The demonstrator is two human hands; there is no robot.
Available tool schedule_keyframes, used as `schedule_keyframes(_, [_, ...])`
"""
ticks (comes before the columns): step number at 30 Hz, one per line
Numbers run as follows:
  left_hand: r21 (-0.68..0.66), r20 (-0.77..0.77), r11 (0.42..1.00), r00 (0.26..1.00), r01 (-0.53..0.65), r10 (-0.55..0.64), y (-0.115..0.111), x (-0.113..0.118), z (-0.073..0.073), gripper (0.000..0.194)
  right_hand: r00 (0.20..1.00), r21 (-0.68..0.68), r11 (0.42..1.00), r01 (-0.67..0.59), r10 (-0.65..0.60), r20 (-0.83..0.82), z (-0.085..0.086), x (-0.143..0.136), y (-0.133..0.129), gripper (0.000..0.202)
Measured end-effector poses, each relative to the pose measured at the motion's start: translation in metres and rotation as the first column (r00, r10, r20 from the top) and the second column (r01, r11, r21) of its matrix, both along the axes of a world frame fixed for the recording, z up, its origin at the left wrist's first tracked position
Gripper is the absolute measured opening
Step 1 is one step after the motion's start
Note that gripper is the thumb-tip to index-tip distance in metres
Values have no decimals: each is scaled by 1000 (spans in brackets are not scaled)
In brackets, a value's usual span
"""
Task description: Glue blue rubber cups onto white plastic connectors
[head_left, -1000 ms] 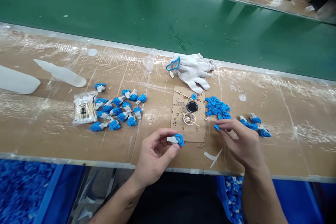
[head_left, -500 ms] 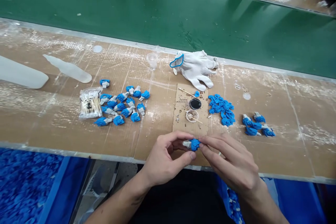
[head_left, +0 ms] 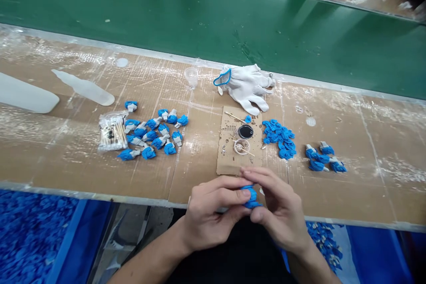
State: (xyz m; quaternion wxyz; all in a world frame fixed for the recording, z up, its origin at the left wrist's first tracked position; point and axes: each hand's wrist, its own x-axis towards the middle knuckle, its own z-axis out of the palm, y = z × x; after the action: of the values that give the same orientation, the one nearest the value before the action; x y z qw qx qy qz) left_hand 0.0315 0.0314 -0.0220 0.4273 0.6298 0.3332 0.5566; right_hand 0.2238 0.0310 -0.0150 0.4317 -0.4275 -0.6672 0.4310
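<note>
Between my hands, just over the table's front edge, is a small blue piece (head_left: 252,196). My left hand (head_left: 213,211) is closed round its left side, fingers above and thumb below. My right hand (head_left: 281,208) closes on the piece from the right, fingertips at its top and thumb at its lower edge. Beyond them lies a cardboard sheet (head_left: 226,159) with a pot of black liquid (head_left: 245,132), a clear cup (head_left: 241,147) and a cotton swab (head_left: 234,117). Right of the sheet is a pile of flat blue parts (head_left: 279,136).
Blue-and-grey pieces (head_left: 150,136) lie left beside a bag of swabs (head_left: 112,132); several more (head_left: 321,158) lie right. White gloves (head_left: 248,86) rest behind the cardboard. A green strip (head_left: 199,17) runs along the back. Bins of blue parts (head_left: 29,235) stand below the front edge.
Both hands have closed in round the blue piece, which has turned so its grey part is hidden. My right hand has shifted left, its thumb now showing below the piece. The view has moved slightly.
</note>
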Motion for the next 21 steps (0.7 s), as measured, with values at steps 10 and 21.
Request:
schedule_keyframes(10, [177,-66,984,998,10,1,-7,3,-3,22,944,-98,994,-57,22,-329,-3,-12,0,41])
schedule_keyframes(21, [204,-225,973,961,-112,158,-4,-20,-18,73,976,117,969,216,-219,14,8,5,-9,30])
